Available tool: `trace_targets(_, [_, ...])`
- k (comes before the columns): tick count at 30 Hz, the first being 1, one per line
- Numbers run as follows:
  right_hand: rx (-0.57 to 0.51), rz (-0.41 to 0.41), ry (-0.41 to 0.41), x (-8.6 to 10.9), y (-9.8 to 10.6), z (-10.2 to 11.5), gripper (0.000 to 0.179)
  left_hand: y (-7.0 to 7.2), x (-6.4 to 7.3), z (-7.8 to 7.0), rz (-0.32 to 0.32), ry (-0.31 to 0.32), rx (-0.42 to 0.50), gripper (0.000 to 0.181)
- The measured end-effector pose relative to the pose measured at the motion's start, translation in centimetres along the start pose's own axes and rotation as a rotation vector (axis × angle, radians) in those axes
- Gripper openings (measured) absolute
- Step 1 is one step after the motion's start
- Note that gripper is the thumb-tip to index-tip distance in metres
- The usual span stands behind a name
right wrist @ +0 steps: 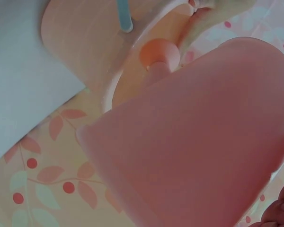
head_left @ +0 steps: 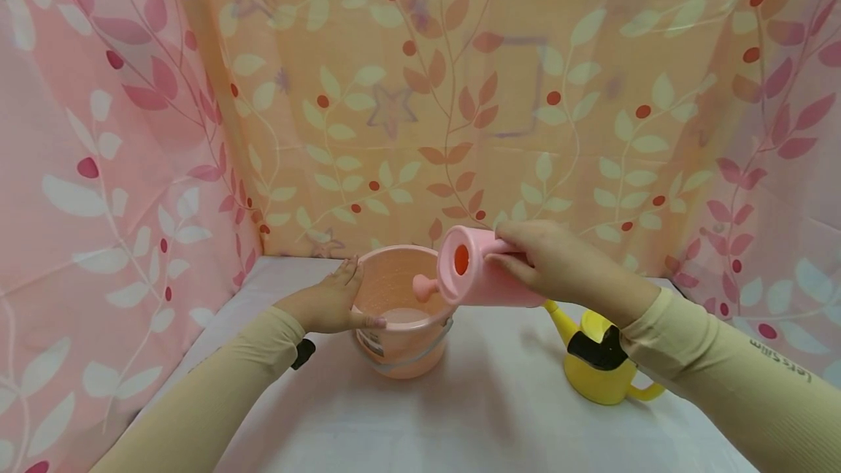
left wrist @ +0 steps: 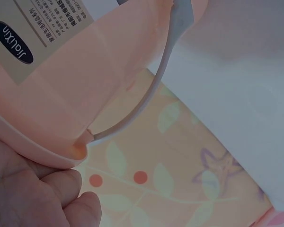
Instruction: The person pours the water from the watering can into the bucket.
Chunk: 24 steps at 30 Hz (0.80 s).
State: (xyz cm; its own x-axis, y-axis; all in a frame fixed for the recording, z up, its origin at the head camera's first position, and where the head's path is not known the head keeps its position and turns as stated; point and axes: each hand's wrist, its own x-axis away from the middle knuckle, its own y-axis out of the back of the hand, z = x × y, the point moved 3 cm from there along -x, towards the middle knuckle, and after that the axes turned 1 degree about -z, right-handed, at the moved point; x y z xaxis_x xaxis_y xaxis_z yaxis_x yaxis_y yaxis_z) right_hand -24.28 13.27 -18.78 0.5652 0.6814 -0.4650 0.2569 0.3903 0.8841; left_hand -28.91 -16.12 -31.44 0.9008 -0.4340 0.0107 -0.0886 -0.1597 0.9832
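At the middle of the table stands a peach bucket, upright, with a grey handle hanging down and a label on its side. My left hand holds its left rim, the thumb lying along the front edge. My right hand grips the handle of a pink watering can, which is tipped on its side with its round opening facing left. The can's sprinkler head hangs over the bucket's mouth, below the rim line. Pale specks show on the bucket's inner wall; whether water is flowing I cannot tell.
A yellow watering can with a black patch stands on the white tabletop at the right, partly behind my right forearm. Leaf-patterned curtains enclose the back and both sides. A small dark object shows beneath my left wrist.
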Motion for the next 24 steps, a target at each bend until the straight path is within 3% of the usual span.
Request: trace_targets(24, [0.020,0.036,0.003,-0.21,0.11,0.24,0.026,-0.25,-0.21,0.31,0.011,0.012,-0.001,0.118])
